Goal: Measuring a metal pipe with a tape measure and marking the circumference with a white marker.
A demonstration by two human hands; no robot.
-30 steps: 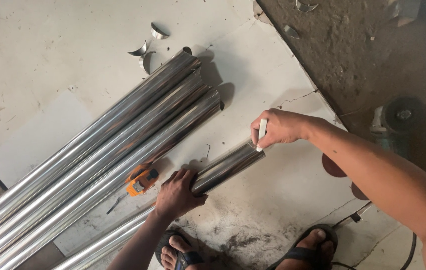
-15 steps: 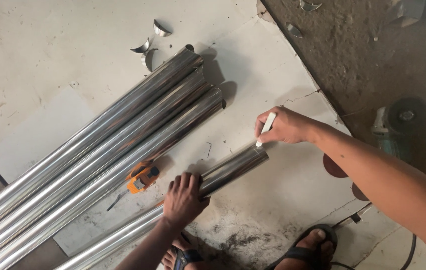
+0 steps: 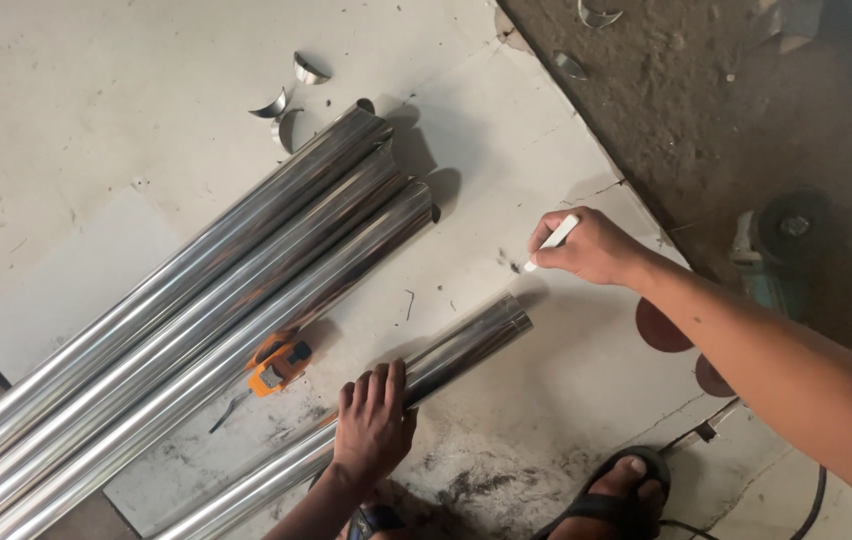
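Note:
My left hand (image 3: 373, 420) rests palm-down on a single shiny steel pipe (image 3: 466, 342) that lies diagonally on the pale floor board (image 3: 506, 160). My right hand (image 3: 586, 248) holds a white marker (image 3: 552, 240) above the board, up and to the right of that pipe's cut end, not touching the pipe. A bundle of long steel pipes (image 3: 216, 300) lies parallel on the left. An orange tape measure (image 3: 279, 364) sits between the bundle and the single pipe.
Curved metal offcuts (image 3: 291, 92) lie beyond the bundle's ends. An angle grinder (image 3: 776, 245) sits on the dark dirt floor at right, with round discs (image 3: 662, 328) near it. My sandalled foot (image 3: 611, 500) is at the bottom, and a cable (image 3: 816, 495) runs by the right edge.
My right hand with the marker has lifted off the pipe's end and moved up and right. My left hand has slid slightly down the pipe.

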